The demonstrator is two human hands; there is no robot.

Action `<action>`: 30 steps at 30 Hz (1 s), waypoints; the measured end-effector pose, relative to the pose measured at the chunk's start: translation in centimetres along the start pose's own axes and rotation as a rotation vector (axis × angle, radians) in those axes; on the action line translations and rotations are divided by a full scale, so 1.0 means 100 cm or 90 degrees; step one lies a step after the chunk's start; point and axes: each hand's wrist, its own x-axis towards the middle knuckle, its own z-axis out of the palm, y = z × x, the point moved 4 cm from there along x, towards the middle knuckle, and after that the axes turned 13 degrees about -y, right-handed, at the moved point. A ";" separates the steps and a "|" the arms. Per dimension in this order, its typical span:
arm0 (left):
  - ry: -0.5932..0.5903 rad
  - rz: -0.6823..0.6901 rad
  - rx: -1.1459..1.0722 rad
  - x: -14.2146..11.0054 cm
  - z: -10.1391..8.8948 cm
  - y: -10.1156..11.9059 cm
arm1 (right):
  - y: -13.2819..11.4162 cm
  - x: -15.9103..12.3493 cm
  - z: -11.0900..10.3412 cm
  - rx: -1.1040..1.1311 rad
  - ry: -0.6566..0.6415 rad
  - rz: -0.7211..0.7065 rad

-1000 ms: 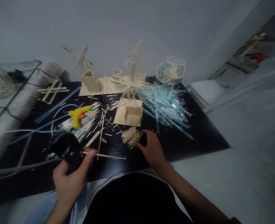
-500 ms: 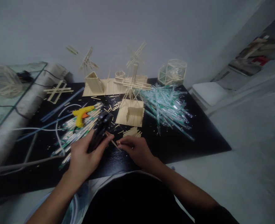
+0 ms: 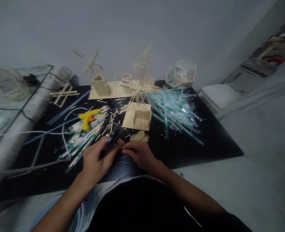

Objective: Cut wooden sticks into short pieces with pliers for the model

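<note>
My left hand [image 3: 96, 162] is wrapped around a black hand tool [image 3: 112, 139], its thick end pointing up and away from me; its exact kind is blurred. Fingertips of that hand nearly meet those of my right hand [image 3: 141, 155]. My right hand is closed in a pinch on a thin wooden stick [image 3: 123, 148], of which only a small pale bit shows. Just beyond the fingers lies a small pile of cut wooden sticks [image 3: 139, 136]. Behind it stands a wooden model [image 3: 142, 120] with a low-walled box on a flat base.
A yellow glue gun [image 3: 87, 118] rests on wrapped sticks [image 3: 84, 141] at the left. Clear plastic wrappers [image 3: 175, 109] are heaped at the right. Windmill-like stick models [image 3: 101, 87] line the wall. A white cable [image 3: 63, 135] crosses the black table [image 3: 193, 154].
My left hand and the black tool have moved right, closer to my right hand. The stick that showed between the hands is now mostly hidden. The view has shifted slightly.
</note>
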 end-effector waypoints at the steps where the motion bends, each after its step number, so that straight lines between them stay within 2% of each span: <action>1: -0.002 -0.016 -0.015 -0.002 0.001 -0.002 | 0.002 0.000 0.001 0.001 0.002 -0.001; 8: -0.006 -0.121 -0.104 -0.004 0.006 -0.014 | 0.005 0.000 0.002 -0.041 -0.007 -0.019; 12: -0.026 -0.122 -0.104 -0.005 0.008 -0.011 | 0.007 0.000 0.002 -0.069 -0.019 -0.035; 23: 0.023 -0.115 -0.086 -0.005 0.008 -0.001 | 0.009 -0.003 0.004 -0.118 -0.038 -0.038; 30: -0.026 -0.140 -0.144 -0.014 -0.002 -0.008 | 0.008 -0.005 0.004 -0.133 -0.040 -0.027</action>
